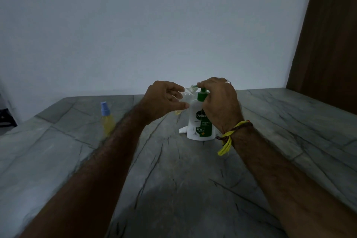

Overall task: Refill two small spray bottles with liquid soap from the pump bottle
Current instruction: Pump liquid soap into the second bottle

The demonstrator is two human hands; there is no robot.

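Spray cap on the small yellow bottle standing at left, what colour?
Light blue, head view.

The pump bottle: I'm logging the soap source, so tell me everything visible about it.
The pump bottle is white plastic with a green pump head and a green-and-white Dettol label. It stands upright on the grey stone-look table. The right hand rests on its pump head, covering its right side. Its spout meets the open neck of a small clear bottle, tilted and held by the left hand. A white spray cap lies by its base.
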